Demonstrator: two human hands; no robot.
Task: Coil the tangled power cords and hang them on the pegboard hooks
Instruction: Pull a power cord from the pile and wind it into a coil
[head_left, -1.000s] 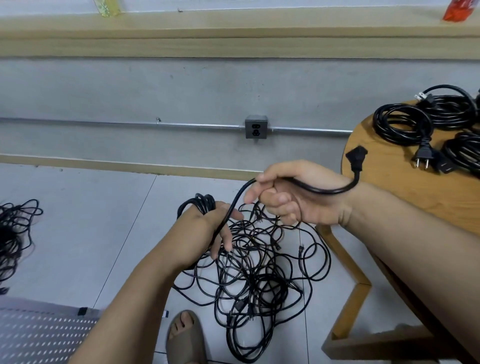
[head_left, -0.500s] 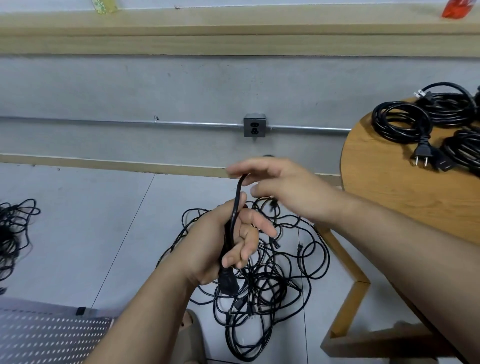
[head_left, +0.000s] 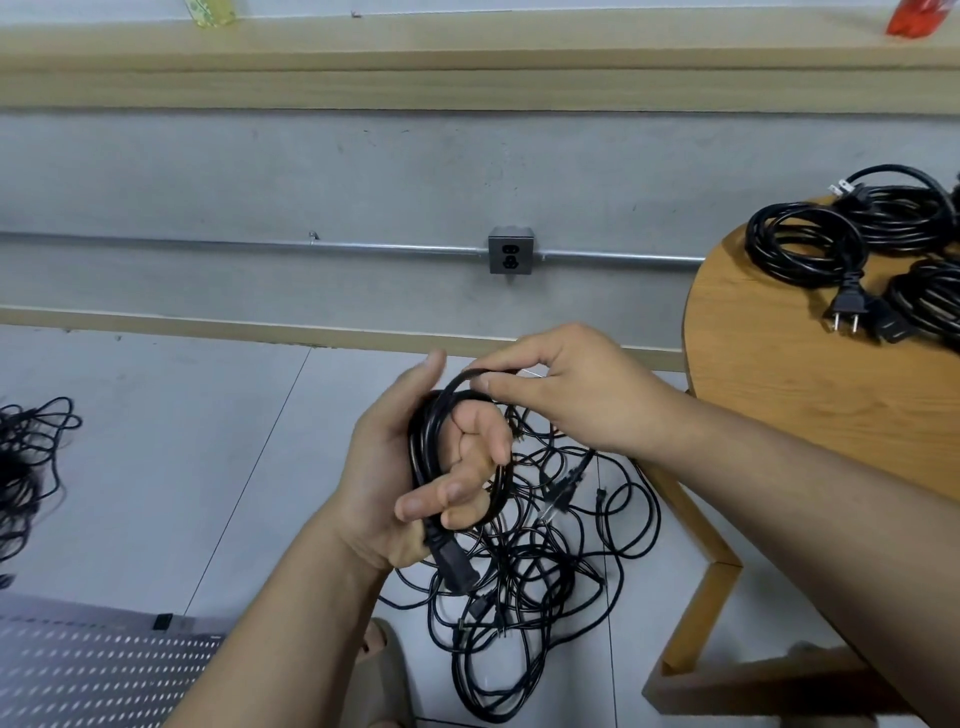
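Cord (head_left: 422, 457) looks light but springy: your left hand (head_left: 379, 483) clasps its loops, your right hand (head_left: 576, 400) pinches the top strand, both sound holds.

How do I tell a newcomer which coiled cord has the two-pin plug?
Find the round wooden table at the right. On it, take the leftmost coil of black cord. Unlike its neighbours, its two-pin plug lies on bare wood, prongs toward the camera.
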